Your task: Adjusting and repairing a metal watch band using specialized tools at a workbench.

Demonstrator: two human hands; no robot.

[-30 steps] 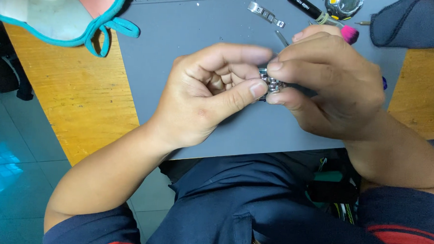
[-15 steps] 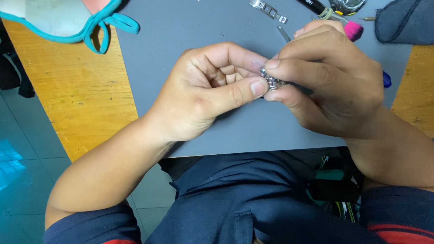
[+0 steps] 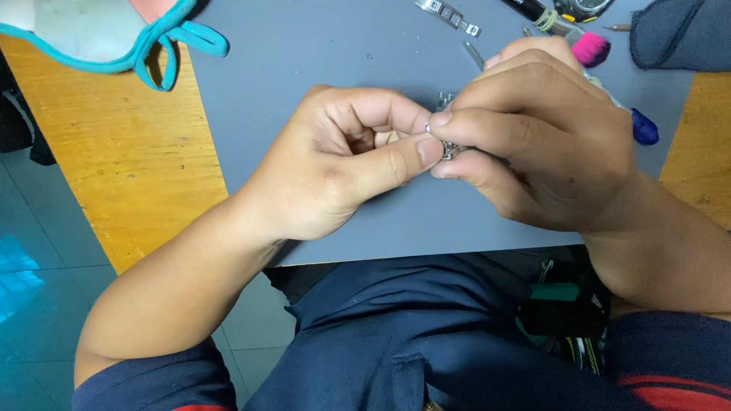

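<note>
Both hands meet over the grey mat (image 3: 370,60), held just above it. Left hand (image 3: 343,164) curled closed, thumb pressed forward against a small metal piece (image 3: 447,147) that looks like part of a linked watch band. Right hand (image 3: 546,147) also closed on it, forefinger and thumb pinching the same piece from the other side. Only a glint of steel shows between the fingertips; the rest is hidden, so its full shape cannot be told.

Judging by what shows: small, light, rigid in each link but likely floppy at the joints. Polished metal, so probably slippery; best held at its edges between thumb and forefinger pads, as both hands do now. Tiny pins, if any, would be easy to lose.

Beyond the right hand's knuckles: a loose band segment (image 3: 447,12), a black pen-like tool (image 3: 522,4), a pink-tipped tool (image 3: 590,50). A blue-handled tool (image 3: 644,128) pokes out just past the right hand. Dark cloth pouch (image 3: 695,35) further right. Well beyond the left hand, a pale fabric item with teal trim (image 3: 104,26) lies on the wooden desk (image 3: 132,173).
</note>
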